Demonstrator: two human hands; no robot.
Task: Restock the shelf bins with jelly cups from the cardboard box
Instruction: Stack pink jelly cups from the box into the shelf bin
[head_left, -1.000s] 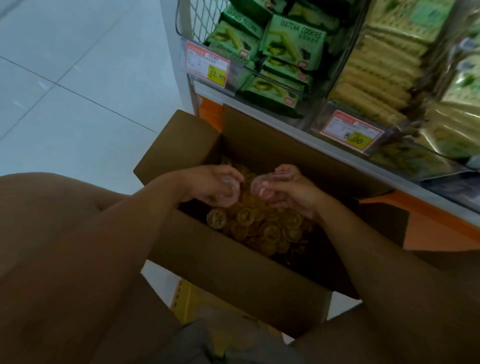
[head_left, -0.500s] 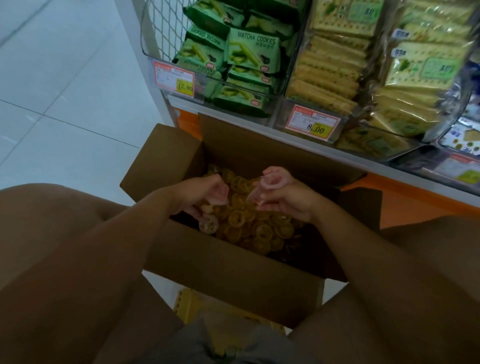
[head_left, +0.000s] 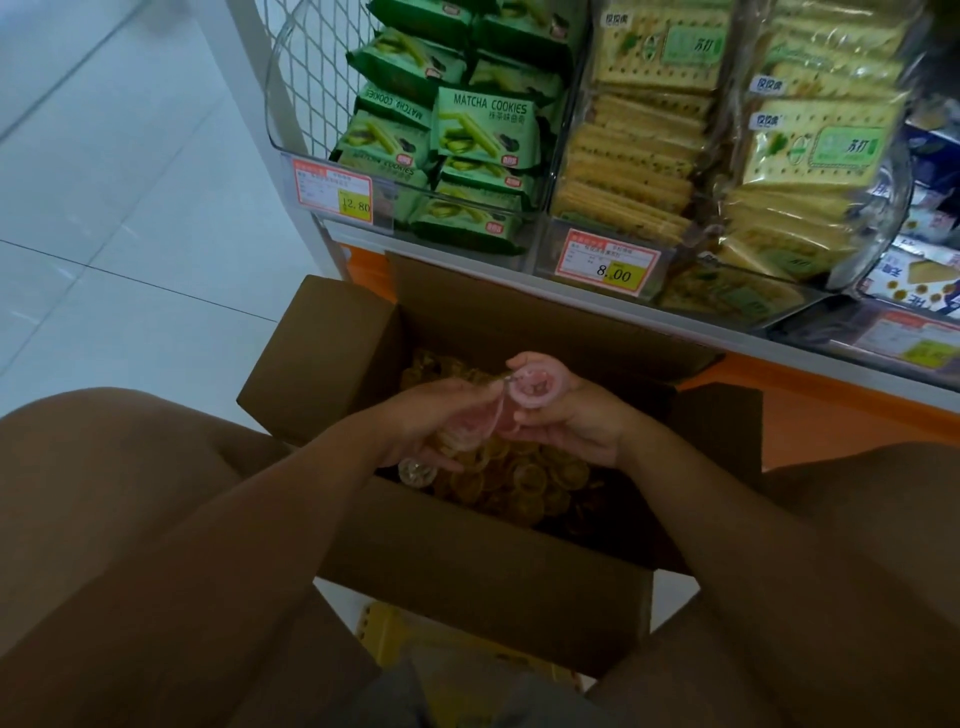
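Both bare arms reached forward and came close together. The left hand (head_left: 426, 423) was turned palm down, its fingers curled round some cups (head_left: 470, 428). The right hand (head_left: 571, 426) faced it with bent fingers and pinched a pink cup (head_left: 535, 387) at the top. The fingertips of both hands almost met.

Over the open cardboard box (head_left: 467, 566), the right hand (head_left: 571, 434) is gripping a pink jelly cup (head_left: 535, 387), and the left hand (head_left: 431, 415) is pinching a pinkish cup (head_left: 475, 423) just beside it. Yellow jelly cups (head_left: 519, 480) are filling the box. Matcha cookies (head_left: 483, 130) and crackers (head_left: 644, 150) are sitting in the far shelf bins (head_left: 400, 202).
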